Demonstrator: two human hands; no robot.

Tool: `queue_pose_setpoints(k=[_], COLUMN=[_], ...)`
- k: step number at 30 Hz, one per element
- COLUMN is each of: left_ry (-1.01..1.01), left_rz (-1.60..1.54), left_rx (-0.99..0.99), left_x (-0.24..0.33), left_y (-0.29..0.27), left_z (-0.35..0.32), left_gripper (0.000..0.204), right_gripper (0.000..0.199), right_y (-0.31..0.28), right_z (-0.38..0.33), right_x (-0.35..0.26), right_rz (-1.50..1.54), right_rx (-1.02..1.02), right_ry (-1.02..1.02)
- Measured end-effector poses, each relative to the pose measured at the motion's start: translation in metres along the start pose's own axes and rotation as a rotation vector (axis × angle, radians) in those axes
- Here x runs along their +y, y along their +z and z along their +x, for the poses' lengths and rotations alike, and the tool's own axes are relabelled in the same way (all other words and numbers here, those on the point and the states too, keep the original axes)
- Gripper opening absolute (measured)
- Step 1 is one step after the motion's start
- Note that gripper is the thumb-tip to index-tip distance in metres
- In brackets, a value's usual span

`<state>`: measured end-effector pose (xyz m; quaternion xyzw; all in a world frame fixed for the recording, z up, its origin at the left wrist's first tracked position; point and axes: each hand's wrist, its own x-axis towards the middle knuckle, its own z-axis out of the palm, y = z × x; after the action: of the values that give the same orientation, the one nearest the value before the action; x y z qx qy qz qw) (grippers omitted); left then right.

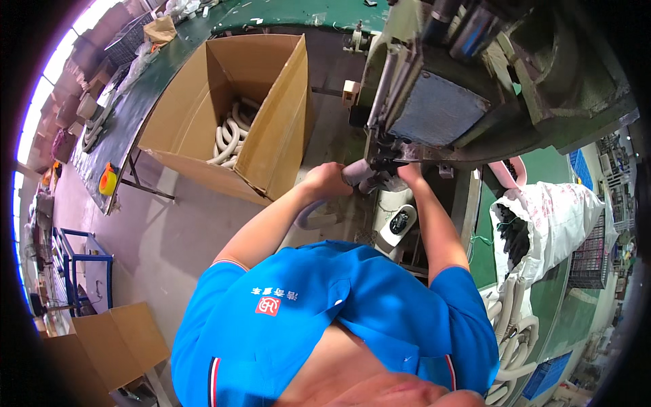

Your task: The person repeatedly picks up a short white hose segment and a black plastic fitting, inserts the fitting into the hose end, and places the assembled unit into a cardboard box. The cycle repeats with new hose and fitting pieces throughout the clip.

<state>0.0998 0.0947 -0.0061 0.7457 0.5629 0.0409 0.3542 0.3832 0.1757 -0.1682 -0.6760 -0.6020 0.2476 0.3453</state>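
Floor (203, 227) shows between box (279, 125) edge and left forearm. Left hand (327, 180) closed round tube (355, 172); tube emerges right of fist, beneath press (441, 108) edge. Right hand (409, 173) just right of tube; fingers hidden, grip cannot be told.

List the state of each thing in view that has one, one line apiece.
Left hand: closed on a pale tube at the machine.
Right hand: up at the machine, fingertips hidden, grip unclear.
Large cardboard box: open at the top, partly filled with curved tubes.
White sack: mouth open, black contents showing.
White oblong container: open, with black pieces inside.
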Motion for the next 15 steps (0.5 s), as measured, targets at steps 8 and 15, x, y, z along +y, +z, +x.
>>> queue_pose_setpoints(k=[8,15], left_ry=[-0.055,0.017], left_rz=[0.051,0.078], left_rx=[-0.083,-0.012], left_x=[0.015,0.009], left_y=[-0.017,-0.008], left_z=[-0.009,-0.009], left_gripper=[0.046,0.045], right_gripper=[0.024,0.051], right_y=[0.032,0.002], right_z=[0.003,-0.015], right_x=[0.0,-0.028], right_rz=[-0.928,-0.325], right_rx=[-0.476,0.002], right_ry=[0.209,0.339])
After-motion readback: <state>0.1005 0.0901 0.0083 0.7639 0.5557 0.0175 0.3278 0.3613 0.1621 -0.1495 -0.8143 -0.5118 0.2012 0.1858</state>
